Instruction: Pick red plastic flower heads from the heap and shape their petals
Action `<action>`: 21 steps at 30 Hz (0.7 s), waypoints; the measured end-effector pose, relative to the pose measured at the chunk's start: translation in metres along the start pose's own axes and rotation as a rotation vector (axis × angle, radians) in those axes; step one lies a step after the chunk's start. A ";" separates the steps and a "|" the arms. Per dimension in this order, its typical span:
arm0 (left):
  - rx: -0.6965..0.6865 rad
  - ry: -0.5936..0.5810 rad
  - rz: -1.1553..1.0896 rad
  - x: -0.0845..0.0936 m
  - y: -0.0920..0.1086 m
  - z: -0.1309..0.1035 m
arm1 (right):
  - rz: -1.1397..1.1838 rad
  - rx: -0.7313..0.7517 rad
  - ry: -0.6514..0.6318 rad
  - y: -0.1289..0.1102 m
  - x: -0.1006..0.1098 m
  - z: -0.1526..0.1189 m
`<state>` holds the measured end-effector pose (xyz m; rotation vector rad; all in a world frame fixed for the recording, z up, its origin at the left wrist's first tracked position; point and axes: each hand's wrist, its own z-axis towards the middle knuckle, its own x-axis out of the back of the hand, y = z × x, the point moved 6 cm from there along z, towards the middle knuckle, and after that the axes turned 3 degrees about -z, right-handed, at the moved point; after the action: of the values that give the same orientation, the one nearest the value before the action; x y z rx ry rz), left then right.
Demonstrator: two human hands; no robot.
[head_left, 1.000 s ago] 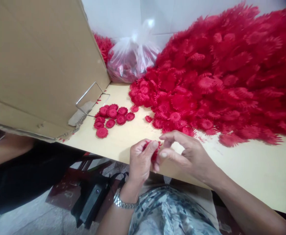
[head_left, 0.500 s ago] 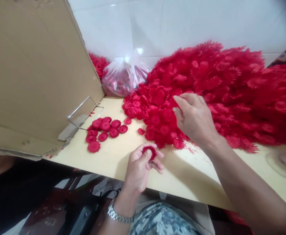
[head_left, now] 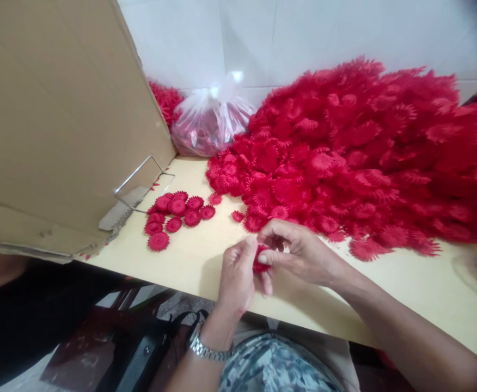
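Observation:
My left hand (head_left: 238, 275), with a metal watch on its wrist, is closed on a red toothed disc (head_left: 260, 260) above the table's front part. My right hand (head_left: 295, 250) meets it from the right, thumb and fingers closed on the same disc, which they partly cover. Behind my hands spreads a large heap of red toothed pieces (head_left: 344, 158). To the left, a small group of thicker red discs (head_left: 177, 207) lies on the pale yellow table (head_left: 185, 261).
A tall cardboard panel (head_left: 67, 125) stands at the left, with a bent metal wire stand (head_left: 134, 174) beside it. A tied plastic bag (head_left: 209, 122) of red pieces rests by the tiled wall. Part of a person in dark clothing (head_left: 38, 316) shows at lower left.
My right hand has come down and left from the heap to the disc in my left hand. The fingers of both hands now close around it. The view has shifted slightly.

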<state>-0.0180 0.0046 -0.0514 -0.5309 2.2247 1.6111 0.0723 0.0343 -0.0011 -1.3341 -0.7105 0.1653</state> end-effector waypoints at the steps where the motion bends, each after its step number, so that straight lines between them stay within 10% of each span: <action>1: -0.018 -0.009 0.009 0.000 0.000 -0.001 | -0.072 0.039 0.022 -0.002 0.001 -0.001; 7: -0.034 -0.070 -0.047 -0.001 -0.001 -0.005 | -0.625 0.350 0.394 -0.018 0.017 0.000; 11: 0.027 -0.069 -0.134 0.001 0.005 -0.004 | -1.064 0.242 0.603 -0.020 0.057 0.025; 15: 0.043 -0.057 -0.172 0.004 0.010 -0.002 | -1.251 0.147 0.566 -0.023 0.079 0.038; 21: -0.007 0.043 -0.071 0.010 0.012 0.001 | -0.615 0.226 0.228 -0.017 0.041 0.017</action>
<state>-0.0328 0.0079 -0.0471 -0.6448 2.2060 1.5861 0.0901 0.0649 0.0315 -0.8555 -0.8472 -0.3846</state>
